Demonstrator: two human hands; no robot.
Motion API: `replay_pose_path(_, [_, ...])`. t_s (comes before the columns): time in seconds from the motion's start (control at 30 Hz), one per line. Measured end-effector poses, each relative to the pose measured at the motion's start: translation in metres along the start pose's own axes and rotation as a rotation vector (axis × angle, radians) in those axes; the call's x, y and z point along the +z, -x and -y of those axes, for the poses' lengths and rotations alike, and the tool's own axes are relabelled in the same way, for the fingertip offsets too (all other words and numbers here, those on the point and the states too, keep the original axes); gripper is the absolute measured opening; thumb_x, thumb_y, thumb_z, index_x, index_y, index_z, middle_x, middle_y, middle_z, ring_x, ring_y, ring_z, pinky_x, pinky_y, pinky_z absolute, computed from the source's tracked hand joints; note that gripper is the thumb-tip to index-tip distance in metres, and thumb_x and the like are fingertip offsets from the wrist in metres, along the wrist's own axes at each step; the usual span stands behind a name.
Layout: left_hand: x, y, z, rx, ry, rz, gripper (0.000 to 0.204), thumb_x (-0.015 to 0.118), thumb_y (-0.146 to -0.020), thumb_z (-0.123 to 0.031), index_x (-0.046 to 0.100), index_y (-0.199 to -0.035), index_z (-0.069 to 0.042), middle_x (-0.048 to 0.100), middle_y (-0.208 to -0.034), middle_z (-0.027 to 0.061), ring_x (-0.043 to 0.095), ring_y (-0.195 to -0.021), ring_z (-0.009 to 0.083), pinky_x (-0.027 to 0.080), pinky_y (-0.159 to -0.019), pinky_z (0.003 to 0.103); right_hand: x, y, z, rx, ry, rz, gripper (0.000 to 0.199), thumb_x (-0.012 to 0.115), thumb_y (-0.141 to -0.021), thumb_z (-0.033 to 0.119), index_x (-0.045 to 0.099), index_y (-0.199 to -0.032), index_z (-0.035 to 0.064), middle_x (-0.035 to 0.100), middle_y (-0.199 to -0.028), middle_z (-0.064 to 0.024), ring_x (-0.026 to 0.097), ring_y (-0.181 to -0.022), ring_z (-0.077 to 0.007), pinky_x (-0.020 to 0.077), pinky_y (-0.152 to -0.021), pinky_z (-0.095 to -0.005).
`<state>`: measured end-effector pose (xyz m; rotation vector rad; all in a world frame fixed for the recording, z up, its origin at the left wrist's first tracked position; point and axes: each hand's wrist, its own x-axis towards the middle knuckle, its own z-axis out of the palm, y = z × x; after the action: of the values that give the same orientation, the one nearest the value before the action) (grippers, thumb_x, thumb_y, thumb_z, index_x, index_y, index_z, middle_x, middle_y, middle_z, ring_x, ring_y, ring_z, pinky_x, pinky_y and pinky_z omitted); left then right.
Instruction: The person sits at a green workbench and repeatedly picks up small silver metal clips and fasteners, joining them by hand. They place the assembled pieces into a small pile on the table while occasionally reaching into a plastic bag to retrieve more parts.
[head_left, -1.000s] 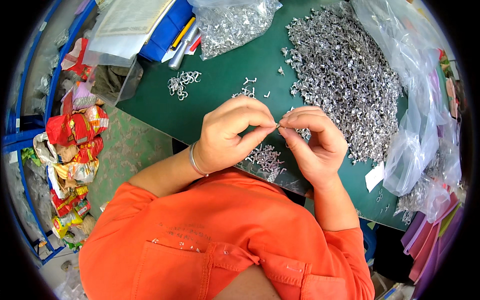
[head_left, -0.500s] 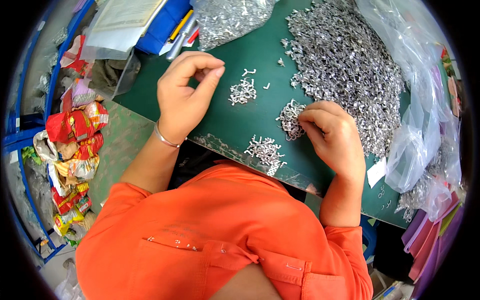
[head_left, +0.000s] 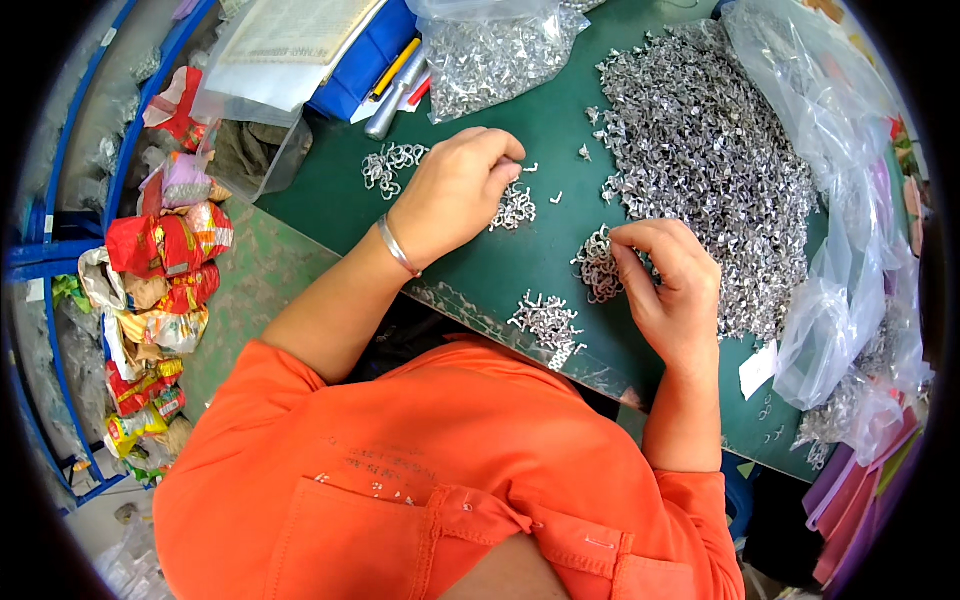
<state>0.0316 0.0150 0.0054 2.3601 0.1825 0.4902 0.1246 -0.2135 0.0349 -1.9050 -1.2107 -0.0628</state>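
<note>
Metal clips, small and silver, lay in several groups on the green work mat (head_left: pixel 560 270). Nearest the person, a small cluster (head_left: pixel 545 322) sat at the mat's front edge, just above the orange shirt (head_left: pixel 420 480). Beyond it, the right hand (head_left: pixel 668 290) rested palm-down with its fingers curled onto a loose bunch of clips (head_left: pixel 597 268) at the fringe of the large heap (head_left: pixel 710 170); whether a clip was actually pinched between the fingertips could not be told. The left hand (head_left: pixel 455 190), wearing a metal bangle (head_left: pixel 398 247), was loosely closed with fingertips brought together over a small sorted pile (head_left: pixel 515 207); any piece held there was hidden. Farther left lay a second small group of linked clips (head_left: pixel 385 165). At the far side stood a clear bag of clips (head_left: pixel 495 50), a blue box (head_left: pixel 365 60) with pens, and crumpled clear plastic bags (head_left: pixel 850 230) to the right. Snack wrappers (head_left: pixel 160 290) lay off the mat on the left. As a judgement, the sorted piles sat close to the loose heap, so a sweep of the wrist could remix them; the front cluster could be knocked off the edge by the forearm.
</note>
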Motion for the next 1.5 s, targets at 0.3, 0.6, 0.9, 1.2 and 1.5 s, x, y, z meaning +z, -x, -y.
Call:
replay_pose_path(0.3, [-0.007,0.004,-0.007,-0.01,-0.061,0.208,0.018,0.076,-0.079,-0.007,0.066,-0.093,-0.001,0.06,-0.088,0.0108,0.062,-0.073,0.0221,0.051,-0.066,0.032,0.006,0.0,0.004,-0.028,-0.04,-0.021,0.014,0.071,-0.076,-0.005,0.067,-0.088,0.0016,0.066,-0.082,-0.0109,0.064,-0.075,-0.0285,0.0514,-0.066,-0.0363])
replay_pose_path(0.6, [-0.001,0.006,-0.012,0.092,-0.045,0.131,0.013,0.073,-0.08,-0.003,0.064,-0.09,0.0,0.059,-0.087,0.0106,0.063,-0.074,0.0224,0.051,-0.067,0.033,0.009,0.002,0.003,-0.072,-0.053,-0.02,0.015,0.072,-0.076,-0.005,0.067,-0.087,0.0023,0.065,-0.081,-0.0099,0.064,-0.073,-0.0273,0.0517,-0.064,-0.0352])
replay_pose_path(0.9, [-0.007,0.009,-0.016,-0.071,0.137,0.13,0.01,0.074,-0.081,-0.003,0.066,-0.086,0.001,0.064,-0.079,0.0087,0.063,-0.068,0.0162,0.05,-0.063,0.028,0.009,0.003,0.005,-0.051,-0.078,-0.001,0.015,0.07,-0.077,-0.005,0.067,-0.089,0.0027,0.066,-0.083,-0.0101,0.064,-0.075,-0.0281,0.0525,-0.066,-0.0361])
replay_pose_path(1.2, [-0.009,0.015,-0.032,-0.124,0.188,0.056,0.01,0.074,-0.083,-0.003,0.07,-0.091,-0.001,0.068,-0.087,0.0067,0.065,-0.075,0.0132,0.052,-0.068,0.026,0.017,0.005,0.012,0.06,-0.171,-0.015,0.018,0.072,-0.078,-0.003,0.066,-0.094,0.0027,0.067,-0.089,-0.0107,0.066,-0.078,-0.026,0.0539,-0.066,-0.0334])
replay_pose_path(1.5, [0.001,0.025,-0.054,0.072,0.411,0.021,0.014,0.075,-0.081,0.001,0.07,-0.095,0.001,0.069,-0.095,0.0103,0.067,-0.086,0.0155,0.055,-0.075,0.026,0.031,0.014,0.009,0.128,-0.458,-0.184,0.023,0.074,-0.079,-0.006,0.062,-0.098,0.0013,0.068,-0.09,-0.0081,0.068,-0.076,-0.0141,0.0557,-0.067,-0.0254])
